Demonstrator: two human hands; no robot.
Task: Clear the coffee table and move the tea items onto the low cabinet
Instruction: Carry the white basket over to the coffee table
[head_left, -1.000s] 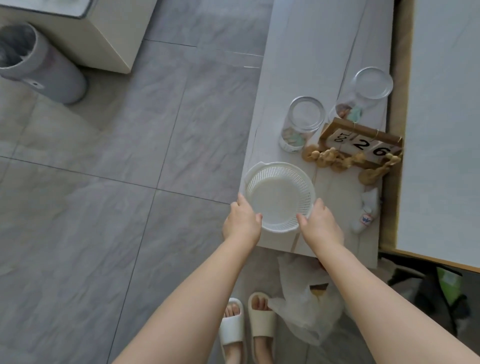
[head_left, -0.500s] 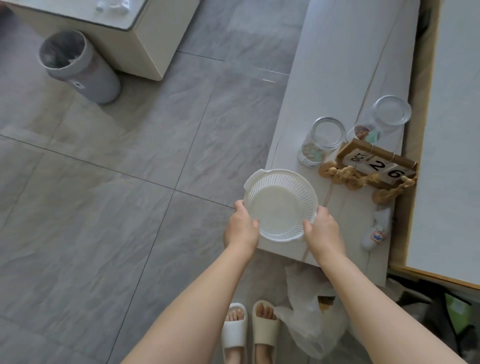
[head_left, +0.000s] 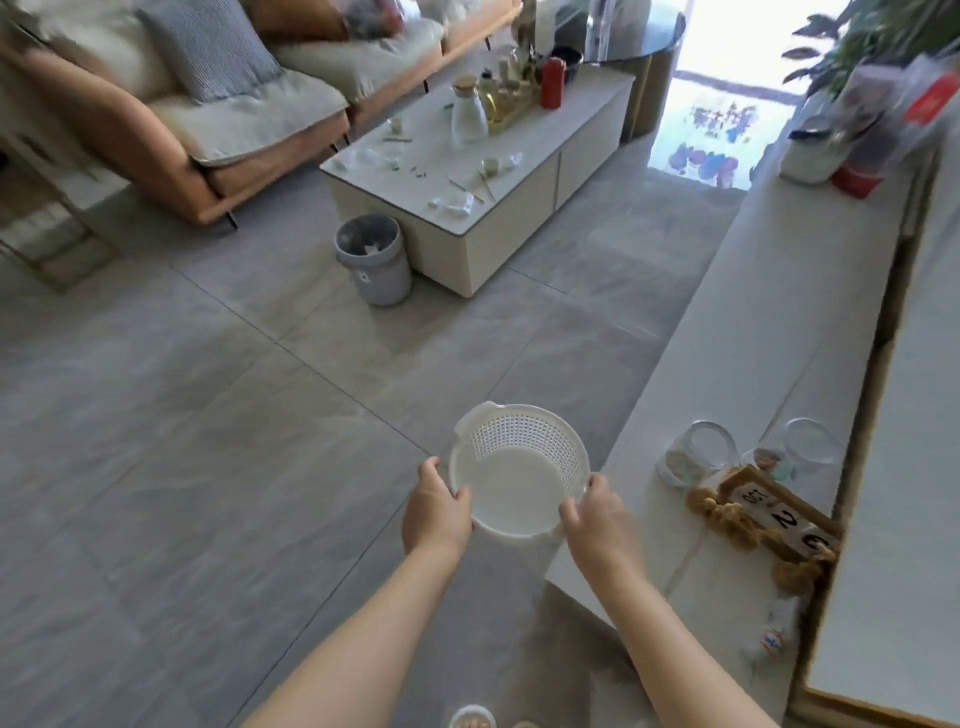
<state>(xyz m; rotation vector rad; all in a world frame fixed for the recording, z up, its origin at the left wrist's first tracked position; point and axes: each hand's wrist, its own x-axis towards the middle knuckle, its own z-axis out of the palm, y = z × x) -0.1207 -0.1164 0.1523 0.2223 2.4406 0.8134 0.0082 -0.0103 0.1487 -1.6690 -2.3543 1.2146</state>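
Observation:
I hold an empty white plastic colander basket (head_left: 519, 467) in the air over the floor, just left of the low cabinet (head_left: 769, 332). My left hand (head_left: 435, 512) grips its near left rim and my right hand (head_left: 597, 512) grips its near right rim. Across the room stands the coffee table (head_left: 519, 228), littered with a glass carafe (head_left: 468, 117), a tray of bottles (head_left: 506, 101), a red can (head_left: 552, 82), small cups and scraps of paper.
A grey waste bin (head_left: 375, 259) stands at the coffee table's near corner. An orange sofa (head_left: 197, 119) lies behind it. On the cabinet near me are two glass jars (head_left: 698, 460), a block calendar (head_left: 779, 514) and a wooden bead string. Bags and a plant sit at the cabinet's far end.
The basket has come off the cabinet top and moved left over the floor, held by both hands. My view has swung up from the floor to the coffee table and sofa.

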